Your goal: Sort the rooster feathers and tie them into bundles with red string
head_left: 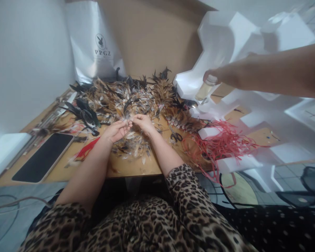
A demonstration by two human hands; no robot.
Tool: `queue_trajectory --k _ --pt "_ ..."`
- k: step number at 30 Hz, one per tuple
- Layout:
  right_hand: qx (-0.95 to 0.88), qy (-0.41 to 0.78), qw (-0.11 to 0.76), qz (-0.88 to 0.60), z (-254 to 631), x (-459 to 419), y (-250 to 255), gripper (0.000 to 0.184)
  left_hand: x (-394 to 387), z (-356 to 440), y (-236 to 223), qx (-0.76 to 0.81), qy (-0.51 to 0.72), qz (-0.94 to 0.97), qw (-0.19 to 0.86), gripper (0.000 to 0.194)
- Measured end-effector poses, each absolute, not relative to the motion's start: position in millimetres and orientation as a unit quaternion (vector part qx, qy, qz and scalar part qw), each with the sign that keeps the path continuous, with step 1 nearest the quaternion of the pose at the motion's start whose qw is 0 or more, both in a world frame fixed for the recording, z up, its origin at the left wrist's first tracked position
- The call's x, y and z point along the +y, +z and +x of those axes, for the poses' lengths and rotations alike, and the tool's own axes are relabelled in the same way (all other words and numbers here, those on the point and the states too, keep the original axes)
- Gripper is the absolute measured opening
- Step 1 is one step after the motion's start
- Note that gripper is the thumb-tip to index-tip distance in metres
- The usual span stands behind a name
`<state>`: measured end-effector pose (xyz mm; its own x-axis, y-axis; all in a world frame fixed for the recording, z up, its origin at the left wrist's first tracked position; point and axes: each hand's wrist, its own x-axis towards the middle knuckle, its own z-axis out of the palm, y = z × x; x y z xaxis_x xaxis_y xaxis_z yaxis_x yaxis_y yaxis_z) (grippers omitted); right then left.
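Note:
At the middle of the table, my left hand [118, 130] and my right hand [143, 123] meet fingertip to fingertip. Both pinch the base of a small feather [126, 106], dark and brown with pale fluff, its tip pointing up. How many feathers are in the pinch I cannot make out. Behind my hands spreads a large heap of brown and black feathers [102, 96]. Loose pale feathers [132, 147] lie below my fingers. Left of my left hand rests a bunch of long black feathers [85, 113].
Scissors [175, 134] lie to the right, near red strips [225, 140]. A phone [46, 157] rests at the left, beside a white box [6, 150]. From the right, another person's hand [220, 75] holds a small bottle [206, 88] over white foam pieces [220, 38]. A silver bag [91, 31] stands behind.

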<state>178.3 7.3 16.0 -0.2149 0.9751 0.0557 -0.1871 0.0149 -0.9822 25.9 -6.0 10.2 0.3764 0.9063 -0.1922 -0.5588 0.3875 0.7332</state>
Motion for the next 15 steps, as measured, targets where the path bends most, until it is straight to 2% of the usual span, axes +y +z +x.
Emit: queue_trajectory --k 15 --pt "-0.511 0.538 0.519 -0.425 179.9 10.5 16.2 0.023 -3.0 25.8 7.3 0.320 0.480 0.282 0.766 0.013"
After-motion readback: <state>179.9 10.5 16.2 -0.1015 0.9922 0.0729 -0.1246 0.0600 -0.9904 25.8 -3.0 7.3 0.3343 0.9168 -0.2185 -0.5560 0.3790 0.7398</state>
